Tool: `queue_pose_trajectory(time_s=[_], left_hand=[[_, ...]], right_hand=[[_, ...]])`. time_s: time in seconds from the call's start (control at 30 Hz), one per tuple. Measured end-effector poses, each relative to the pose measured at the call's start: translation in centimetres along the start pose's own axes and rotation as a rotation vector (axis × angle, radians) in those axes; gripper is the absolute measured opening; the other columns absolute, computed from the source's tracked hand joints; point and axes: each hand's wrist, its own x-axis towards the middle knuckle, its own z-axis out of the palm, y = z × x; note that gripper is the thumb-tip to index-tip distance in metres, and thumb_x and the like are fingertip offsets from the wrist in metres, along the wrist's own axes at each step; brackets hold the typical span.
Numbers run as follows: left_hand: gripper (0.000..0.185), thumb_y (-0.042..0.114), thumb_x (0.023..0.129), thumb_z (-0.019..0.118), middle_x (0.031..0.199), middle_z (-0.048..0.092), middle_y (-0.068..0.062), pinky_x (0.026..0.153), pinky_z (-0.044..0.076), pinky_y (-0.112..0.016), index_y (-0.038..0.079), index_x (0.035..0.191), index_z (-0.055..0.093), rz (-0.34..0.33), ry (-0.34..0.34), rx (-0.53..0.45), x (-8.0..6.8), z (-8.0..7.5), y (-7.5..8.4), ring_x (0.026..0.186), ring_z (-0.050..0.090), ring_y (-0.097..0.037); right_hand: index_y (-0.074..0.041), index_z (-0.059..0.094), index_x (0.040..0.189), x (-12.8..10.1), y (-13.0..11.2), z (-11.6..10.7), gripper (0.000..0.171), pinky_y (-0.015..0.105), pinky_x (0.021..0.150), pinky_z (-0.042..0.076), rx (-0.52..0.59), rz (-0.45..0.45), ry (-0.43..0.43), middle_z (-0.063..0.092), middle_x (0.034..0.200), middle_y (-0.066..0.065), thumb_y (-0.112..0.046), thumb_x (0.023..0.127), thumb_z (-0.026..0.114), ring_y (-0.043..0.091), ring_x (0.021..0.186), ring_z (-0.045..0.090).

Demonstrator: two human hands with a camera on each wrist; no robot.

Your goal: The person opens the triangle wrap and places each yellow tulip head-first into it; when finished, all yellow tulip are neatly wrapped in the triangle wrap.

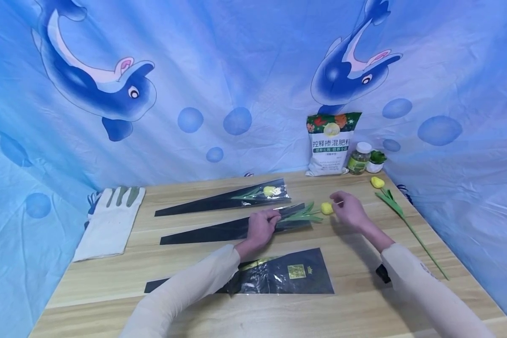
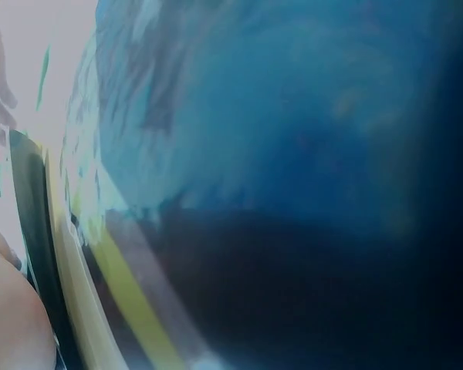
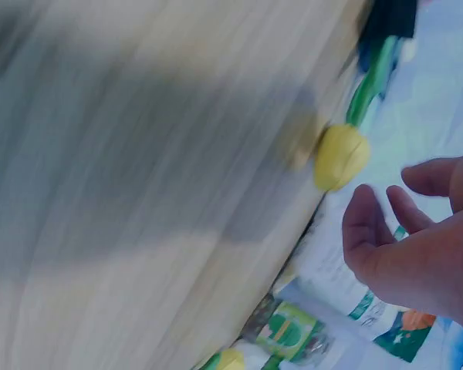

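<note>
A wooden table (image 1: 359,310) bears 3 dark wrappers. The biggest, the near wrapper (image 1: 274,277), lies partly under the left forearm; no bloom shows in it, so it looks yet to be filled. The far wrapper (image 1: 211,202) seems finished, with a yellow flower (image 1: 270,191) inside, its bloom behind the clear front. The middle wrapper (image 1: 211,232) appears only partway done: at its wide end the 2nd flower (image 1: 300,216) has its leaves by the mouth and its bloom beyond the edge. The 3rd flower (image 1: 390,203) lies loose along the table's right side, apparently left for the near wrapper. As for the hands, the left hand (image 1: 259,230) comes in low across the near wrapper, palm down, its fingers curled and pinching at the middle wrapper near its mouth; whether the stem is caught too, I cannot tell, and the left wrist view is too blurred to help. The right hand (image 1: 350,211) reaches in from the opposite side, thumb and fingers bent and apart, gripping nothing. In the right wrist view its fingertips (image 3: 363,202) are just beside the 2nd flower's bloom, with a small gap.
</note>
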Motion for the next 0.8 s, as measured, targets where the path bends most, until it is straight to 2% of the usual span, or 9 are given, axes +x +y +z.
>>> queue_pose_trajectory(time_s=[0.13, 0.23, 0.37, 0.67, 0.8], left_hand=[[0.006, 0.007, 0.087, 0.077, 0.095, 0.076, -0.007, 0.083, 0.058, -0.038, 0.006, 0.092, 0.081, -0.014, -0.007, 0.0, -0.1, 0.0, 0.0, 0.091, 0.073, -0.023], [0.006, 0.007, 0.088, 0.077, 0.096, 0.076, -0.007, 0.085, 0.057, -0.038, 0.006, 0.092, 0.08, -0.019, -0.009, 0.006, 0.0, 0.0, 0.0, 0.093, 0.073, -0.024], [0.005, 0.007, 0.088, 0.077, 0.095, 0.076, -0.006, 0.082, 0.058, -0.037, 0.007, 0.091, 0.08, -0.008, -0.002, 0.031, 0.0, 0.1, -0.1, 0.091, 0.073, -0.023], [0.005, 0.007, 0.087, 0.076, 0.093, 0.076, -0.005, 0.078, 0.059, -0.038, 0.007, 0.091, 0.08, 0.004, 0.018, 0.036, 0.0, 0.2, -0.2, 0.085, 0.074, -0.022], [0.006, 0.006, 0.087, 0.077, 0.095, 0.076, -0.007, 0.081, 0.058, -0.037, 0.006, 0.092, 0.079, 0.004, 0.027, 0.029, 0.1, 0.2, -0.1, 0.086, 0.074, -0.022]], right_hand=[[0.016, 0.05, 0.13, 0.5, 1.2, 0.2, 0.045, 0.06, 0.092, 0.048, -0.049, 0.016, -0.111, 0.054, 0.12, 0.039, 0.004, 0.087, 0.057, 0.052, 0.11, 0.055], [0.014, 0.049, 0.133, 0.9, 1.8, 0.5, 0.047, 0.06, 0.094, 0.047, -0.048, 0.056, -0.168, 0.053, 0.124, 0.039, 0.001, 0.088, 0.058, 0.051, 0.114, 0.053], [0.011, 0.051, 0.132, 1.1, 2.0, 0.9, 0.044, 0.059, 0.095, 0.047, 0.001, 0.094, -0.154, 0.055, 0.125, 0.037, 0.0, 0.09, 0.058, 0.05, 0.115, 0.054], [0.009, 0.055, 0.127, 0.6, 1.1, 1.6, 0.04, 0.049, 0.089, 0.053, 0.116, 0.073, -0.132, 0.06, 0.118, 0.029, 0.001, 0.09, 0.064, 0.043, 0.107, 0.059], [0.009, 0.055, 0.127, 0.4, 0.6, 2.1, 0.039, 0.043, 0.08, 0.057, 0.151, 0.08, -0.142, 0.06, 0.118, 0.028, 0.003, 0.09, 0.064, 0.041, 0.106, 0.06]])
